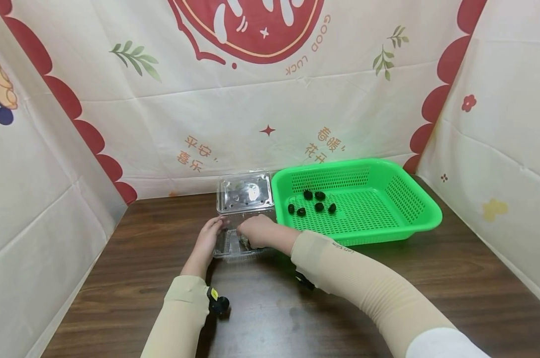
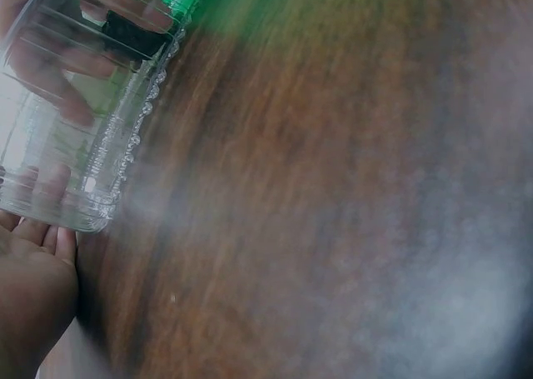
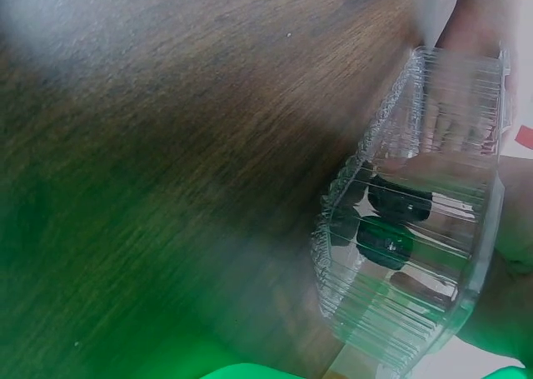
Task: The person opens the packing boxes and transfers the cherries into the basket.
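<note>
A clear plastic clamshell box lies on the table with its lid folded back. My left hand touches the box's left end with nearly straight fingers. Inside the box is my right hand, its fingers curled around a small black, roundish piece. Through the box wall, the right wrist view shows black wrinkled pieces between the fingers and the box floor. Their exact kind is unclear. In the head view the right hand hides most of them.
A green perforated basket stands right of the box. Several black roundish pieces lie in its left part. A printed cloth hangs behind the dark wooden table and at both sides.
</note>
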`<action>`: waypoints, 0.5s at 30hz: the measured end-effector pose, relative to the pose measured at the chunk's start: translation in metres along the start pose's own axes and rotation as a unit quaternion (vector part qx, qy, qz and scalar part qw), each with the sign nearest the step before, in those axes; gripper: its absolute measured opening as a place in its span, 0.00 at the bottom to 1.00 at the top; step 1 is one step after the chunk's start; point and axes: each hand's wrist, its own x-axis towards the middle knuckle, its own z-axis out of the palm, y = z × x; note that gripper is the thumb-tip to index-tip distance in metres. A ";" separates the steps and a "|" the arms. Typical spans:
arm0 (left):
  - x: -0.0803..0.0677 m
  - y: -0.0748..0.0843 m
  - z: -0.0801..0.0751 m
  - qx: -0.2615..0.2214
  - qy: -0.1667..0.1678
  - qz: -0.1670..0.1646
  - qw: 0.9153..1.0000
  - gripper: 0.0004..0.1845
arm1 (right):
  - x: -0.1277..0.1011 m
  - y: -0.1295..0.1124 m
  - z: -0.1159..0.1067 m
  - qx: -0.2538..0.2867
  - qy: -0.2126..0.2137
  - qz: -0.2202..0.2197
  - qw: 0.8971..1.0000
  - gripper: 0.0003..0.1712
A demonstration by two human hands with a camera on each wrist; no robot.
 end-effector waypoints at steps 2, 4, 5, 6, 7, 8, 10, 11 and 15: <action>-0.001 0.000 0.000 -0.005 -0.004 -0.002 1.000 0.21 | 0.000 -0.001 0.000 0.002 0.001 0.001 1.000 0.31; -0.001 0.000 0.000 -0.008 -0.006 -0.002 1.000 0.21 | 0.000 -0.001 0.000 0.006 0.000 0.001 1.000 0.32; -0.001 0.001 0.000 -0.008 -0.006 -0.003 1.000 0.21 | 0.000 -0.001 0.000 0.008 0.000 0.001 1.000 0.33; -0.002 0.001 0.000 -0.008 -0.005 -0.003 1.000 0.21 | 0.000 0.000 0.001 0.008 0.000 0.001 1.000 0.33; -0.002 0.001 0.000 -0.008 -0.004 -0.004 1.000 0.21 | 0.001 0.000 0.001 0.010 -0.001 0.001 1.000 0.33; -0.002 0.001 0.000 -0.007 -0.004 -0.004 1.000 0.21 | 0.001 0.000 0.002 0.011 -0.001 0.001 1.000 0.33; -0.002 0.001 0.000 -0.004 -0.001 -0.003 1.000 0.21 | 0.002 0.001 0.002 0.014 -0.001 0.002 1.000 0.32; -0.001 0.001 0.000 -0.002 0.000 -0.003 1.000 0.21 | 0.003 0.001 0.003 0.018 -0.001 0.003 1.000 0.32; 0.000 0.000 0.000 0.003 0.002 -0.006 1.000 0.21 | 0.007 0.003 0.005 0.056 -0.009 0.010 0.998 0.32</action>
